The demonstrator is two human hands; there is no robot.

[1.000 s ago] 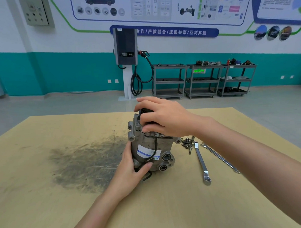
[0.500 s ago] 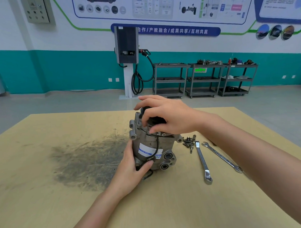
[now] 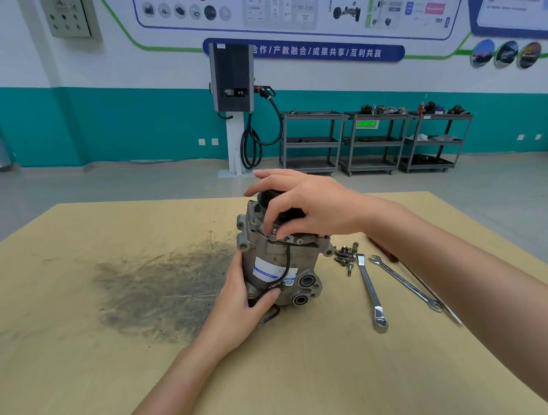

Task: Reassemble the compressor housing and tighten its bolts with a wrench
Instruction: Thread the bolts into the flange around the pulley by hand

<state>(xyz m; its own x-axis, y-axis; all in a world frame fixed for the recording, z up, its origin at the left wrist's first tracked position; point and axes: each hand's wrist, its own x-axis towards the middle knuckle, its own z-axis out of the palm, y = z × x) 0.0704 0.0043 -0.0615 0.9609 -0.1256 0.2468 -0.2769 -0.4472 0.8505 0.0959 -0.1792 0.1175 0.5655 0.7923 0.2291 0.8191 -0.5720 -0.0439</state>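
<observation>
Housing halves together, bolts not yet in.

Head view: the compressor (image 3: 281, 263) stands upright mid-counter (image 3: 85, 369); left hand (image 3: 239, 308) grasps its lower body, right hand (image 3: 307, 209) pinches something small at the top flange. Loose bolts (image 3: 346, 255) and two wrenches (image 3: 371, 292) lie untouched beside it, so tightening looks entirely ahead.

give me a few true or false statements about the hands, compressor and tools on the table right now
1. The compressor stands upright on the table. True.
2. The left hand holds a wrench. False: it grips the compressor's lower side.
3. Two wrenches lie right of the compressor. True.
4. The loose bolts lie left of the compressor. False: they lie to its right, near the wrenches.
5. The right hand is at the compressor's top. True.
</observation>
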